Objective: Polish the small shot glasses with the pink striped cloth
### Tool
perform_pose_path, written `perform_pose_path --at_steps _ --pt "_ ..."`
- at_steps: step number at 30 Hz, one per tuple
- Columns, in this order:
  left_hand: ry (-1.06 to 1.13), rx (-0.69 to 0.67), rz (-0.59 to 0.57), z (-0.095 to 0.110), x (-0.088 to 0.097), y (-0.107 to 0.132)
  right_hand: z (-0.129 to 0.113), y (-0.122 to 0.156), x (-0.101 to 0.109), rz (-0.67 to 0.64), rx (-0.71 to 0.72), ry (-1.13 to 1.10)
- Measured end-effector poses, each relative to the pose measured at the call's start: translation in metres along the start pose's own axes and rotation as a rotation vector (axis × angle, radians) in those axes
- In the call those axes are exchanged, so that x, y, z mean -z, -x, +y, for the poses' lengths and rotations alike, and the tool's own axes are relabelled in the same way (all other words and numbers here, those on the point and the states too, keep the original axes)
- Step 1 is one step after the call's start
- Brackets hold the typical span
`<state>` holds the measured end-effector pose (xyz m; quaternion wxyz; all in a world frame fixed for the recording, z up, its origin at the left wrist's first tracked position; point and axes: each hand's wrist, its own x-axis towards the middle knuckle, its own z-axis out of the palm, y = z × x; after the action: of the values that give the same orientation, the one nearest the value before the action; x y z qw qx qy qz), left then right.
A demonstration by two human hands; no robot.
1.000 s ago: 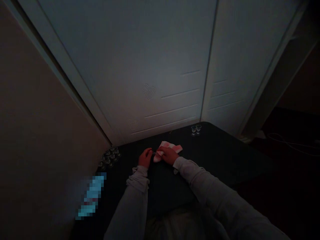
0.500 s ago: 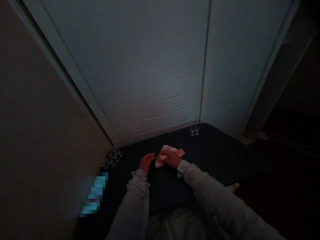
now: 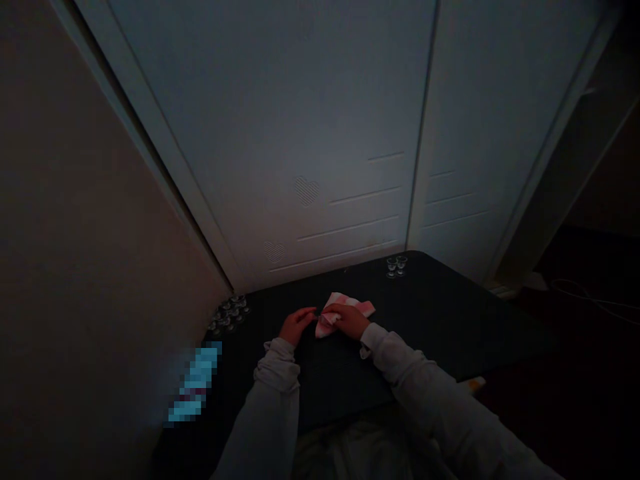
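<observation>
My left hand point(image 3: 298, 325) pinches what looks like a small stemmed glass point(image 3: 319, 317) by its end; fingers and cloth hide most of it. A pink-and-white cloth point(image 3: 345, 302) is gripped in my right hand point(image 3: 350, 321), its folds wrapped against the glass. Both hands are close together over the middle of the dark table point(image 3: 425, 320). The cloth's loose corners spread out behind and to the right of my right hand.
Two small stemmed glasses point(image 3: 397, 267) stand near the far edge. Several more glasses point(image 3: 229, 313) cluster at the left, by the wall. A bright pixelated screen point(image 3: 195, 385) is at the left edge. White panels point(image 3: 300, 120) rise behind the table.
The view has shifted slightly, so the scene sits a little further right. My hands stay together at the cloth and glass, with only a small shift of the fingers.
</observation>
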<state>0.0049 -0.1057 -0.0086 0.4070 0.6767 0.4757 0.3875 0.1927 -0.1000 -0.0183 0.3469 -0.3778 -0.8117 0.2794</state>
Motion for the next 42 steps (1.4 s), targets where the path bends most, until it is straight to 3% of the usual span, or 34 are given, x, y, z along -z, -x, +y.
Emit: perform_pose_path --at_steps 8,19,27,34,42 --pt "0.034 0.021 0.01 0.006 -0.001 0.002 0.003 -0.001 -0.002 0.046 -0.053 0.033" --pt "0.243 0.071 -0.055 0.004 0.0 0.004 -0.003 0.001 0.001 0.043 -0.046 -0.009" --pt "0.014 0.057 0.118 0.008 -0.005 0.005 -0.005 0.002 0.001 0.059 -0.058 -0.032" --pt "-0.051 0.059 0.034 0.01 -0.004 0.006 -0.011 0.004 0.003 0.044 -0.053 -0.063" --pt "0.066 0.082 -0.012 0.005 0.0 0.006 -0.004 0.001 -0.001 0.052 -0.069 -0.104"
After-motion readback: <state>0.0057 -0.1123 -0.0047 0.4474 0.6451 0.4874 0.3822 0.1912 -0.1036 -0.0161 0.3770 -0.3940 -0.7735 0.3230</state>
